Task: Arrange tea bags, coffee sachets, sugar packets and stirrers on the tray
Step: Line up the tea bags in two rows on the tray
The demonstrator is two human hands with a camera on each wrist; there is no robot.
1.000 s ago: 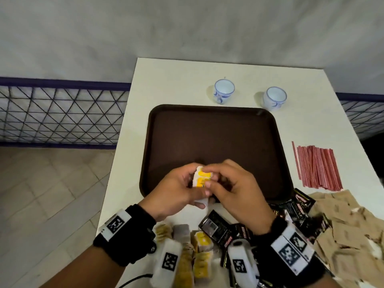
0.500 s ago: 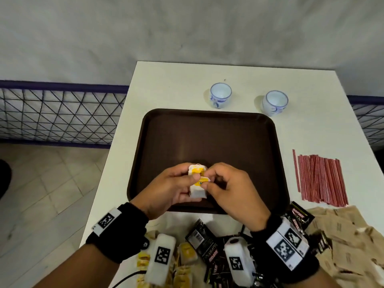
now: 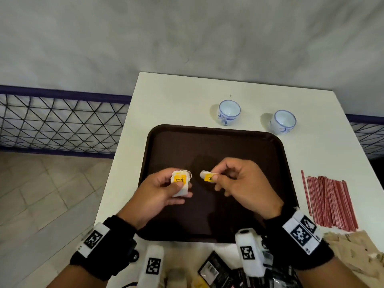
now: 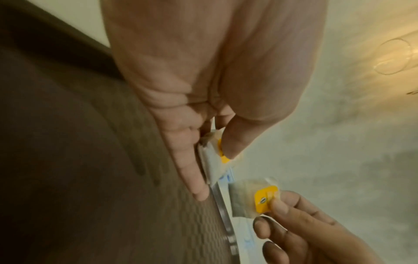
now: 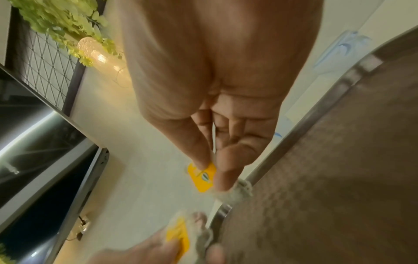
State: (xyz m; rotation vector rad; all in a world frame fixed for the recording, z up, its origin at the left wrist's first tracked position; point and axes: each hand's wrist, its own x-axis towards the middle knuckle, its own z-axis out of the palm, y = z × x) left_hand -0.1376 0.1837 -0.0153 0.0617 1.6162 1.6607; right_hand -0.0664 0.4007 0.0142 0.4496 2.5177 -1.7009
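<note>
Two tea bags held apart over tray (image 3: 216, 235)
Left hand (image 3: 154, 196) grips upright tea bag (image 3: 180, 185) — right hand (image 3: 242, 183) pinches sideways tea bag (image 3: 207, 176); bare tray all around.

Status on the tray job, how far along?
Done: nothing lies on the dark brown tray. In hand: left hand and right hand each hold a yellow-tagged tea bag. Left: red stirrers, black sachets, brown packets on the table.

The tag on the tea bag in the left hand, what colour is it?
Yellow-orange with dark lettering, on the tea bag held by the left hand; clearest in the head view.
</note>
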